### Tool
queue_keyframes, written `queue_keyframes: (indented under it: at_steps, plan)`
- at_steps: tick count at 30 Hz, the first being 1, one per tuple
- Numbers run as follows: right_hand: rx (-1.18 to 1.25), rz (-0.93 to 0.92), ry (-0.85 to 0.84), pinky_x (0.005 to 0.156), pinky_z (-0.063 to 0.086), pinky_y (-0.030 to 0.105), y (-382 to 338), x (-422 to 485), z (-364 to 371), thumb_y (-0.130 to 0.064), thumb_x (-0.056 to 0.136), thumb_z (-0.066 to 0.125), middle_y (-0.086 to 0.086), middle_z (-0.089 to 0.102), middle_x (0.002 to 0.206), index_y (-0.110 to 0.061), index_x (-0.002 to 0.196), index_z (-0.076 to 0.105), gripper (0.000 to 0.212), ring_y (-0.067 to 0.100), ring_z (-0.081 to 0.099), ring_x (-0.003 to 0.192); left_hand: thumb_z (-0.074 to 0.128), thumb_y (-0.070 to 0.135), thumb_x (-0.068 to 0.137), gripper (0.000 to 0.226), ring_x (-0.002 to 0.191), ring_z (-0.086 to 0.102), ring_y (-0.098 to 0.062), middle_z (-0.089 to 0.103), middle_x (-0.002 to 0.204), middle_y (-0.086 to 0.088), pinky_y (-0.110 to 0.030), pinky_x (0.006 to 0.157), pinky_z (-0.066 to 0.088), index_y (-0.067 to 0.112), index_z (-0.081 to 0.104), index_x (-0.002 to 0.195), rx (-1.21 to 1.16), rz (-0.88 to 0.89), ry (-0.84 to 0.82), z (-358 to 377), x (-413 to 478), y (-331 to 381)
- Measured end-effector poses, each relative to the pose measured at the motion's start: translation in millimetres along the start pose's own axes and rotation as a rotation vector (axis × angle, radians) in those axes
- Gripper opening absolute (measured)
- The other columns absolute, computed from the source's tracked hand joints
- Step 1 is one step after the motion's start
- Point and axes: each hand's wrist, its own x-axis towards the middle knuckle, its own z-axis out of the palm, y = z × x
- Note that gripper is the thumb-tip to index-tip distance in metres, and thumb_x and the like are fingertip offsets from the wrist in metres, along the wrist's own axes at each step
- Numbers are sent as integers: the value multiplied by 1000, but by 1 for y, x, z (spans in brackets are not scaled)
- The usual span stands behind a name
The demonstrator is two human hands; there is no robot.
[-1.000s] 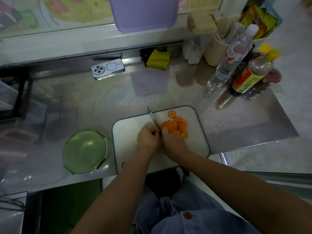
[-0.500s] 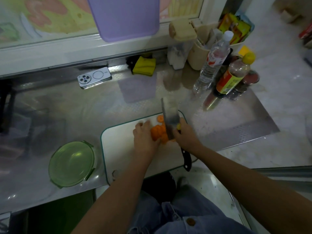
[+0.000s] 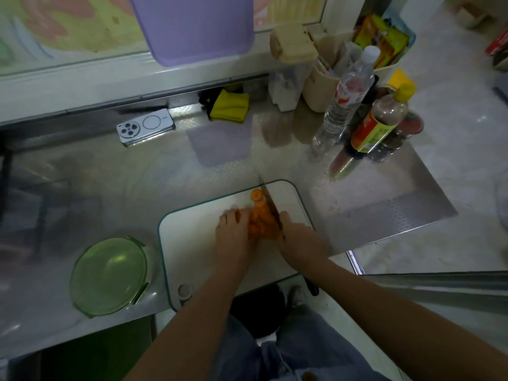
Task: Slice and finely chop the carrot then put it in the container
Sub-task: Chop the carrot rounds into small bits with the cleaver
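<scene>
A pile of orange carrot slices (image 3: 261, 224) lies on the white cutting board (image 3: 189, 248) with a green rim. One slice (image 3: 257, 195) sits apart at the far side. My left hand (image 3: 236, 235) rests against the pile's left side, fingers pointing forward and touching the slices. My right hand (image 3: 299, 237) grips the knife (image 3: 270, 206), whose blade stands edge down along the pile's right side, with its tip past the board's far edge. The dark handle end (image 3: 312, 287) sticks out below my wrist. The green round container (image 3: 108, 276) stands left of the board.
A phone (image 3: 145, 126) and a yellow cloth (image 3: 229, 107) lie at the back of the steel counter. Bottles (image 3: 346, 97) and a beige holder (image 3: 320, 78) crowd the back right. A purple board (image 3: 192, 26) hangs above. The counter's front edge runs under the cutting board.
The knife blade, raised and tilted broadside half a second ago, now stands edge down at the pile's right. Both hands have closed in on the slices.
</scene>
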Motion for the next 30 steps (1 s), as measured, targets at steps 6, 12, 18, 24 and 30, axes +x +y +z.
queue_keyframes:
  at_steps: [6, 12, 18, 24, 30]
  plan:
    - [53, -144, -66, 66, 32, 29, -53, -6, 19, -21, 98, 38, 13, 63, 106, -15, 142, 30, 45, 32, 61, 92, 67, 23, 80, 63, 118, 41, -34, 46, 133, -15, -41, 89, 40, 17, 44, 139, -18, -164, 20, -11, -19, -38]
    - [102, -223, -73, 68, 41, 35, -66, -10, 24, -40, 99, 37, 12, 65, 99, -17, 126, 42, 36, 34, 62, 87, 72, 32, 77, 63, 117, 43, -35, 48, 128, -16, -44, 90, 41, 16, 49, 133, -49, -223, 85, -19, -45, -68]
    - [-26, -105, 2, 64, 36, 31, -55, 16, 12, -24, 97, 39, 14, 63, 102, -13, 144, 27, 50, 32, 61, 86, 72, 36, 77, 71, 122, 41, -35, 44, 135, -18, -43, 95, 38, 14, 44, 139, -131, -231, 121, -23, -56, -72]
    - [-16, -214, -123, 69, 41, 35, -80, -14, 32, -38, 99, 37, 14, 64, 107, -18, 137, 34, 43, 35, 62, 93, 73, 29, 78, 81, 125, 39, -34, 41, 138, -19, -38, 105, 32, 7, 32, 145, -171, -275, 89, -27, -66, -82]
    - [-46, -30, -15, 62, 37, 30, -64, -11, 23, -24, 98, 37, 13, 63, 98, -13, 144, 24, 49, 31, 60, 81, 74, 31, 79, 85, 124, 41, -32, 40, 135, -18, -37, 103, 35, 8, 28, 147, -262, -281, 109, -34, -74, -89]
